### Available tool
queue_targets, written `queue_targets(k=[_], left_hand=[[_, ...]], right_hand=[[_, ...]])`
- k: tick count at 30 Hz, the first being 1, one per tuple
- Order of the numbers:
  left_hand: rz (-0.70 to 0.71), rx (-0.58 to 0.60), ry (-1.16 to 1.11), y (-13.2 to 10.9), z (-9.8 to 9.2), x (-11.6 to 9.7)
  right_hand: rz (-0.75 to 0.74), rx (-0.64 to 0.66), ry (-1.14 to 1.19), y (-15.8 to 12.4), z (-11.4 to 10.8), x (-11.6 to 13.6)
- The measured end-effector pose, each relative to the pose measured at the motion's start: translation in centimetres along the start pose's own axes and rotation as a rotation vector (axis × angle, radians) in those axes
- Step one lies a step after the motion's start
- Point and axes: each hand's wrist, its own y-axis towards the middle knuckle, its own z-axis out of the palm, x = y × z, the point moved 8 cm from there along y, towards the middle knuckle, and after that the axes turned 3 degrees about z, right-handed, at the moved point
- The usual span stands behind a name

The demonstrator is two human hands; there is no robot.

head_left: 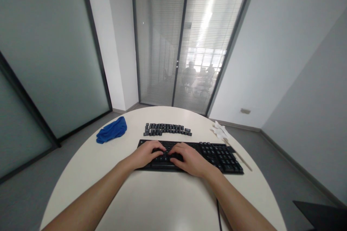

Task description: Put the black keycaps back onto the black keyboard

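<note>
A black keyboard (226, 156) lies on the table. Its right side carries keys, while the part around my hands shows bare key sockets. Over the left-middle of it, my left hand (148, 153) curls with thumb and fingertips close together. My right hand (188, 158) faces it in a similar pinch, fingertips just across from the left ones. Whatever sits between the fingers is too small to make out. Behind the keyboard, several loose black keycaps (167, 130) lie in rows.
A blue cloth (112, 130) lies crumpled at the table's left. White crumpled tissue (220, 130) and a thin wooden stick (242, 158) are at the right. The keyboard's cable (218, 213) runs toward me under my right forearm. The round white table (151, 202) has a curved edge.
</note>
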Motion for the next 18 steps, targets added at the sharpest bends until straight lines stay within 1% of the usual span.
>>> queue_targets(k=[4,8,18], left_hand=[[0.021,0.005,0.042,-0.03,0.11,-0.11],[0.008,0.013,0.085,0.01,0.06,-0.32],[-0.013,0.007,0.038,0.05,-0.18,-0.5]], right_hand=[[-0.006,0.001,0.002,0.03,0.08,0.0],[-0.013,-0.004,0.0,0.0,0.05,0.07],[-0.027,0.003,-0.023,-0.06,0.05,0.38]])
